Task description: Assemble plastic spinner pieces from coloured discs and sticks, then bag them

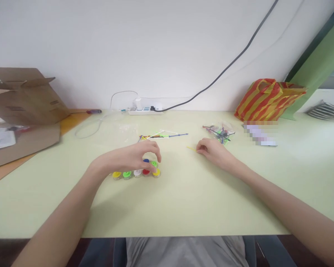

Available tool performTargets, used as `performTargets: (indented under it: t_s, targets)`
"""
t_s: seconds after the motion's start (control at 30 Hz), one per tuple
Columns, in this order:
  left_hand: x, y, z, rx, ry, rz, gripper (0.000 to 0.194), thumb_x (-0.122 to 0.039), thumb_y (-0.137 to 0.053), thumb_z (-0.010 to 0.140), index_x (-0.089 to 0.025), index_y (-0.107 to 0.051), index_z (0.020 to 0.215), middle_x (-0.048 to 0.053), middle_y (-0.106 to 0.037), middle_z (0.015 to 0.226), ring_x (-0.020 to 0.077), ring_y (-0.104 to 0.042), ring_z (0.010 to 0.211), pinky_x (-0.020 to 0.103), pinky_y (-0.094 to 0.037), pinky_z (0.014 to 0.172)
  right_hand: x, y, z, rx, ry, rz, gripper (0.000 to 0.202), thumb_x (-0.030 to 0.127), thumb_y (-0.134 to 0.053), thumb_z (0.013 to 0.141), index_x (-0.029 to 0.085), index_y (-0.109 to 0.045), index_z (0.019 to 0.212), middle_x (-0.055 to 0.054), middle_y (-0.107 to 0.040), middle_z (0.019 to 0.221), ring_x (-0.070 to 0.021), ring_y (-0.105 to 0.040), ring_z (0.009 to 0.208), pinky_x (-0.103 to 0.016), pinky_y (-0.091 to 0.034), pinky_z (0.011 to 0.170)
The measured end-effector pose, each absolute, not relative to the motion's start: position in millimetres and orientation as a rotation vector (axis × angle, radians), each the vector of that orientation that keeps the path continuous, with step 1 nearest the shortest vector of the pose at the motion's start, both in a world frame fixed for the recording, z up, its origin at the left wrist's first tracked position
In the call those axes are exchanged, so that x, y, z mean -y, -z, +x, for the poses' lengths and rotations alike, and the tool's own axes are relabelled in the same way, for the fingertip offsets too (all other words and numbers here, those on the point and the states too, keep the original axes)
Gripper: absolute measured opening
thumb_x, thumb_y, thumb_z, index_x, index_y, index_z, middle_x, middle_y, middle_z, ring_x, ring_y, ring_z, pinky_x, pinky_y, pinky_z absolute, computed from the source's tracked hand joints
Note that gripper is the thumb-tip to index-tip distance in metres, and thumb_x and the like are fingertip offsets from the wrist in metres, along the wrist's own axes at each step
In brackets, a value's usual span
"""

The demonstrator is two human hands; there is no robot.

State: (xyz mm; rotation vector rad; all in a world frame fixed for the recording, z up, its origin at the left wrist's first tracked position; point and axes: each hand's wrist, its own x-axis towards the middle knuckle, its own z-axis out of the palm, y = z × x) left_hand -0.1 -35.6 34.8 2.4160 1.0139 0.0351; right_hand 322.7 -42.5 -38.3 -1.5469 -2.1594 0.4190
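Note:
My left hand point(137, 155) is over the right part of two rows of small clear pots with coloured lids, its thumb and fingers curved and apart. Around its fingers show a green-lidded pot point(154, 164), a yellow-lidded pot point(156, 172) and a red-lidded pot point(146, 172). Whether the fingertips touch the lids I cannot tell. My right hand point(210, 150) rests on the table, thumb and forefinger pinched on a thin yellow stick point(191, 148) that points left. The hand hides the stick's other end.
Thin coloured sticks point(167, 135) lie behind my hands. Further right is a plastic bag of coloured sticks point(221, 132), then a striped bag point(267, 100). A power strip point(144, 110) with a dark cable stands by the wall. A cardboard box point(30, 100) is at left.

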Motion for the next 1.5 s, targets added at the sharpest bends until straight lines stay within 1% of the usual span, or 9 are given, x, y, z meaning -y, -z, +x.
performTargets:
  t_s: [0.1,0.33,0.47,0.57,0.67,0.9,1.03,1.27,1.5]
  targets:
    - [33.6,-38.5,-5.9,-1.036,0.027,2.417,0.017,-0.038,-0.074,0.082,-0.030,-0.072,0.098,0.002,-0.062,0.126,0.0240,-0.057,0.120,0.029,-0.049,0.091,41.5,40.4,322.5,2.174,-0.399,-1.547,0.018,0.003,-0.055,0.086,0.018,-0.064,0.081,-0.005,-0.069,0.092,-0.0177,-0.060,0.083,-0.029,-0.041,0.074]
    - [42.9,-23.7,17.1,-0.953,0.063,2.517,0.008,-0.025,-0.066,0.089,-0.028,-0.073,0.088,-0.001,-0.052,0.148,0.0315,-0.029,0.151,0.043,-0.039,0.112,47.6,31.2,320.2,2.095,-0.398,-1.622,0.019,0.003,-0.053,0.085,0.018,-0.061,0.077,-0.004,-0.070,0.083,-0.0173,-0.061,0.078,-0.027,-0.038,0.068]
    - [42.5,-11.4,31.6,-0.850,-0.047,2.604,0.013,-0.026,-0.061,0.094,-0.025,-0.070,0.085,0.003,-0.058,0.137,0.0297,-0.040,0.143,0.044,-0.038,0.113,51.6,25.8,317.7,1.971,-0.491,-1.543,0.014,0.009,-0.056,0.087,0.020,-0.059,0.080,0.000,-0.068,0.074,-0.0149,-0.063,0.068,-0.026,-0.040,0.063]
    - [37.2,-9.0,32.1,-0.862,-0.138,2.659,0.013,-0.035,-0.062,0.095,-0.027,-0.070,0.100,0.006,-0.061,0.129,0.0273,-0.051,0.128,0.042,-0.042,0.107,51.5,27.1,315.9,1.864,-0.596,-1.409,0.007,0.013,-0.060,0.087,0.020,-0.061,0.086,0.000,-0.070,0.080,-0.0142,-0.065,0.067,-0.027,-0.046,0.064]
    - [30.3,-12.4,22.2,-0.960,-0.214,2.643,0.028,-0.047,-0.064,0.094,-0.029,-0.068,0.114,0.005,-0.062,0.126,0.0258,-0.057,0.118,0.038,-0.045,0.099,49.0,30.7,315.0,1.775,-0.665,-1.318,0.010,0.016,-0.065,0.085,0.020,-0.067,0.093,-0.002,-0.073,0.085,-0.0159,-0.068,0.071,-0.029,-0.051,0.069]
    - [29.6,-6.2,29.8,-0.866,-0.069,2.612,0.024,-0.045,-0.064,0.094,-0.023,-0.072,0.092,0.004,-0.067,0.100,0.0231,-0.059,0.102,0.034,-0.047,0.087,48.2,37.6,306.2,1.738,-0.818,-1.191,0.014,0.030,-0.078,0.079,0.017,-0.073,0.080,-0.005,-0.074,0.081,-0.0171,-0.066,0.073,-0.030,-0.052,0.069]
    - [38.8,5.7,52.3,-0.813,-0.278,2.752,0.024,-0.039,-0.060,0.097,-0.020,-0.073,0.092,0.006,-0.066,0.093,0.0240,-0.055,0.100,0.038,-0.045,0.087,57.5,37.0,294.2,1.696,-0.904,-1.104,0.021,0.037,-0.082,0.078,0.016,-0.076,0.081,-0.006,-0.075,0.084,-0.0175,-0.066,0.075,-0.031,-0.054,0.071]
    - [41.3,19.9,64.0,-0.907,-0.428,2.653,0.023,-0.042,-0.065,0.095,-0.024,-0.077,0.096,0.005,-0.059,0.083,0.0244,-0.051,0.096,0.035,-0.045,0.079,70.0,37.6,284.5,1.758,-0.814,-1.007,0.011,0.024,-0.071,0.089,0.021,-0.081,0.091,-0.006,-0.076,0.093,-0.0187,-0.069,0.088,-0.032,-0.054,0.078]
    - [37.5,23.4,61.8,-0.937,-0.501,2.676,0.024,-0.046,-0.071,0.090,-0.025,-0.080,0.095,0.006,-0.062,0.091,0.0258,-0.049,0.100,0.039,-0.045,0.086,62.6,36.8,293.4,1.863,-0.708,-1.024,0.010,0.017,-0.068,0.089,0.019,-0.078,0.088,-0.005,-0.075,0.090,-0.0179,-0.068,0.084,-0.031,-0.052,0.075]
